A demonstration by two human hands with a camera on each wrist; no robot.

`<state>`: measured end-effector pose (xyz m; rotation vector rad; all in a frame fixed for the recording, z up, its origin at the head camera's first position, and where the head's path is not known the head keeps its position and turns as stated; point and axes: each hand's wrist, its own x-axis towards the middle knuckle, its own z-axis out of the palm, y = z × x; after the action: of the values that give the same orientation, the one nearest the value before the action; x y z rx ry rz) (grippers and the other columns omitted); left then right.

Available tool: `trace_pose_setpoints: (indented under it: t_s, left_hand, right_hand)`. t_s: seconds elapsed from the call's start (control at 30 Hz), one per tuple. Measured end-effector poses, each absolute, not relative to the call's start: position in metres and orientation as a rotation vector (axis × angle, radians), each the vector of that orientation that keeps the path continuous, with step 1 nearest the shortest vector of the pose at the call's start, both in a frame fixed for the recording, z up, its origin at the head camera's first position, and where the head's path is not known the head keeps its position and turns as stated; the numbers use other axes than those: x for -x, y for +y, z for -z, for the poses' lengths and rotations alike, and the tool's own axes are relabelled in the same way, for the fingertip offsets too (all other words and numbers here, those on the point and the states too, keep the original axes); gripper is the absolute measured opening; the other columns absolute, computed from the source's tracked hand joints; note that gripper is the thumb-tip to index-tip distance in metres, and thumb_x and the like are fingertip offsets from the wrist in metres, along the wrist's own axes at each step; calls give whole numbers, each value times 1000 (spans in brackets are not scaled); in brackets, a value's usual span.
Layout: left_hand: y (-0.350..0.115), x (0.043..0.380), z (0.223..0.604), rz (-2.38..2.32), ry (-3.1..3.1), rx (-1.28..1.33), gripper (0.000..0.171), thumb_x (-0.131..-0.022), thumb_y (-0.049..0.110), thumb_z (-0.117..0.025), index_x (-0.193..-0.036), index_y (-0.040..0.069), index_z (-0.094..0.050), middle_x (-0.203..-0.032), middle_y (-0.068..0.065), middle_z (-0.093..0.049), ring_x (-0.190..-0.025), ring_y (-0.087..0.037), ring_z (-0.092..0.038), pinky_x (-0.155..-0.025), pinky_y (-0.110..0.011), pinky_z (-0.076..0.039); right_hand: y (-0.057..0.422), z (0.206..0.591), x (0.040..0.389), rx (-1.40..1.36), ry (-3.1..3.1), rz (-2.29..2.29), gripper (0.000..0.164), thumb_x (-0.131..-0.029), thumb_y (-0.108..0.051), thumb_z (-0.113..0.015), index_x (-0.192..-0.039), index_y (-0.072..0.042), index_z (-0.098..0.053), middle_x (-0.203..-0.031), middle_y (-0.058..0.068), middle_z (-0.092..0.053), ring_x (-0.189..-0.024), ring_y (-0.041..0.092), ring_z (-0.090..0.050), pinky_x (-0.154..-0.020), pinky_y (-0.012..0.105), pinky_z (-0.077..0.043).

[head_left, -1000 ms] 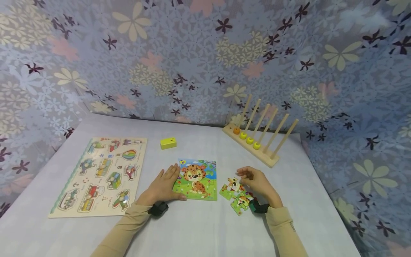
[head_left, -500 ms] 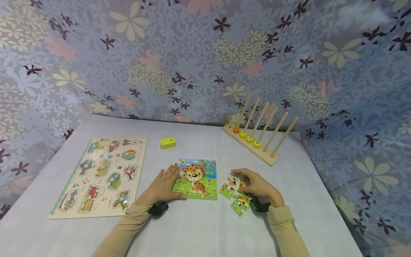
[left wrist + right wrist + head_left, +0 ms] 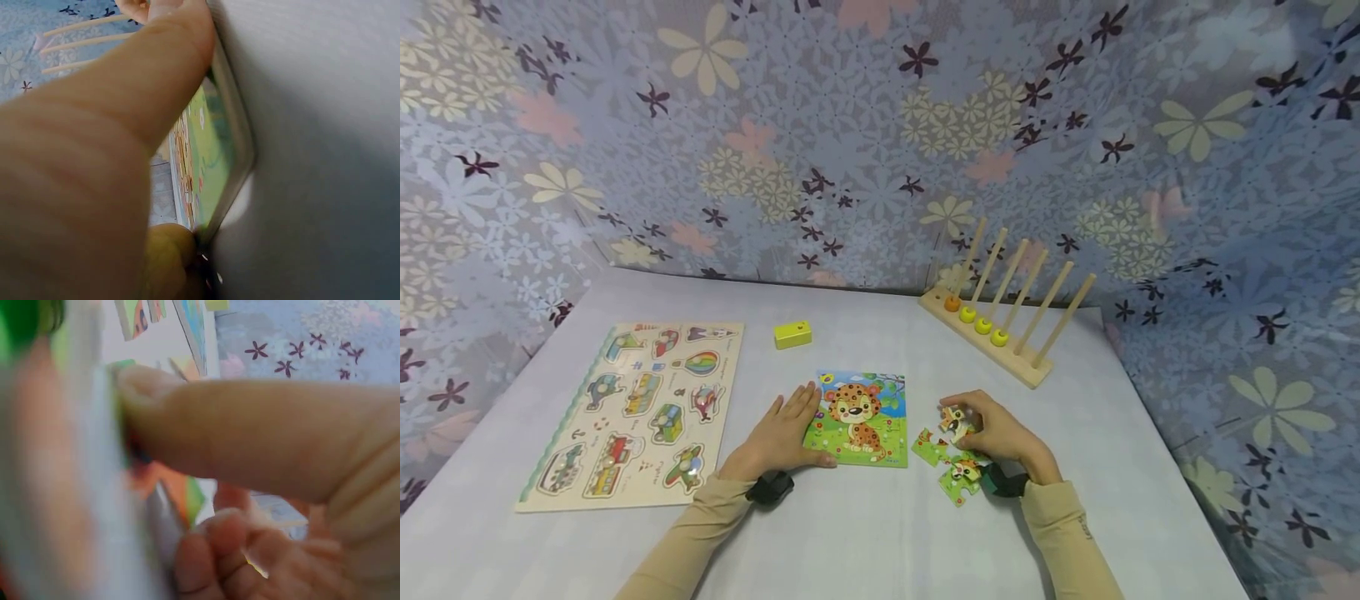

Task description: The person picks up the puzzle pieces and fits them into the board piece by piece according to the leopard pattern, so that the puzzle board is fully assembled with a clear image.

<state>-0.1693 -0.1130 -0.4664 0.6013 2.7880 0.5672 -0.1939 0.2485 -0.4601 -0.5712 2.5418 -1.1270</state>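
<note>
The leopard picture puzzle (image 3: 867,429) lies flat on the table in the head view. My left hand (image 3: 781,432) rests along its left side, fingers fairly straight and thumb by the near corner. Seen from the left wrist, the puzzle's green edge (image 3: 215,147) shows beyond the hand. To the right, my right hand (image 3: 1003,429) pinches a jigsaw piece (image 3: 955,421) between thumb and fingers. Beneath and beside that hand lie loose pieces (image 3: 959,480), partly hidden. In the right wrist view the thumb (image 3: 237,428) presses against a piece; the nearest shapes are blurred.
A pegged board of vehicle shapes (image 3: 658,417) lies at the left. A small yellow block (image 3: 793,335) stands behind the puzzle. At the back right is a wooden peg rack (image 3: 992,346) with one orange and several yellow beads. A floral cloth (image 3: 865,150) hangs behind the table.
My right hand first shifts left over the loose pieces, then takes one between thumb and fingers and tilts it up. The left hand stays at the puzzle's side.
</note>
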Motion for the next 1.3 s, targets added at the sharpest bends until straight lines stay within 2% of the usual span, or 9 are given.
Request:
trace_pose_setpoints:
  t_s: [0.1, 0.17, 0.23, 0.33, 0.4, 0.5, 0.77, 1.0, 1.3]
  left_hand:
    - [-113, 169, 466, -569, 2786, -595, 110, -78, 52, -74, -151, -7, -18, -161, -23, -15, -149, -38, -15, -121, -57, -14]
    - [-113, 169, 467, -569, 2785, -593, 110, -78, 52, -74, -151, -7, -18, -161, -23, -15, -150, -38, -15, -121, -57, -14]
    - [-113, 169, 467, -565, 2786, -593, 110, -78, 52, -74, -151, -7, -18, -161, -23, -15, -149, -38, -15, -121, -57, -14]
    - [-113, 170, 467, -565, 2785, -589, 110, -77, 53, -75, -151, -7, -18, -161, -23, -14, -150, -38, -15, -121, -57, -14]
    - [-113, 170, 468, -559, 2782, -586, 110, -78, 53, -74, -152, -6, -18, -161, -23, -14, -150, -38, -15, -121, -57, -14]
    - [-112, 170, 469, -553, 2773, -578, 111, -78, 53, -74, -152, -6, -17, -161, -23, -14, -150, -38, -15, -121, -56, -14]
    - [-110, 169, 466, -560, 2765, -571, 110, -78, 53, -74, -152, -6, -18, -161, -22, -13, -150, -38, -15, -122, -56, -13]
    - [-109, 169, 465, -550, 2783, -601, 110, -78, 55, -73, -152, -6, -18, -161, -23, -14, -149, -38, -16, -121, -56, -15]
    - [-111, 169, 462, -556, 2786, -584, 111, -77, 54, -74, -152, -6, -18, -160, -24, -14, -149, -38, -16, -121, -57, -14]
  right_hand:
    - [248, 463, 196, 413, 2574, 1195, 36, -87, -8, -70, -121, -5, -59, -86, 11, -57, -67, 13, -50, -56, 23, -40]
    - [248, 465, 198, 320, 2606, 1222, 29, -91, -14, -66, -116, -1, -59, -80, 10, -60, -65, 11, -51, -55, 23, -39]
    - [248, 467, 201, 258, 2641, 1234, 29, -96, -19, -61, -116, 2, -59, -84, 11, -64, -67, 9, -53, -57, 22, -41]
    - [248, 469, 205, 139, 2642, 1337, 32, -100, -25, -53, -114, 3, -61, -87, 9, -63, -68, 8, -50, -60, 21, -42]
    - [247, 470, 208, 103, 2581, 1474, 34, -102, -26, -50, -112, 4, -61, -86, 6, -63, -69, 6, -54, -62, 20, -46]
    - [244, 471, 212, 120, 2429, 1689, 35, -101, -27, -52, -111, 5, -61, -82, -1, -62, -67, 5, -57, -62, 19, -50]
    - [200, 457, 223, 77, 2260, 1739, 39, -100, -14, -53, -131, 9, -50, -82, -6, -65, -63, 4, -57, -59, 19, -51]
    - [174, 460, 225, 113, 2229, 1736, 41, -98, -17, -58, -134, 0, -51, -78, -8, -67, -58, 5, -56, -55, 18, -48]
    - [148, 461, 218, 147, 2246, 1746, 39, -96, -15, -60, -132, 0, -53, -71, -4, -64, -50, 8, -50, -48, 20, -43]
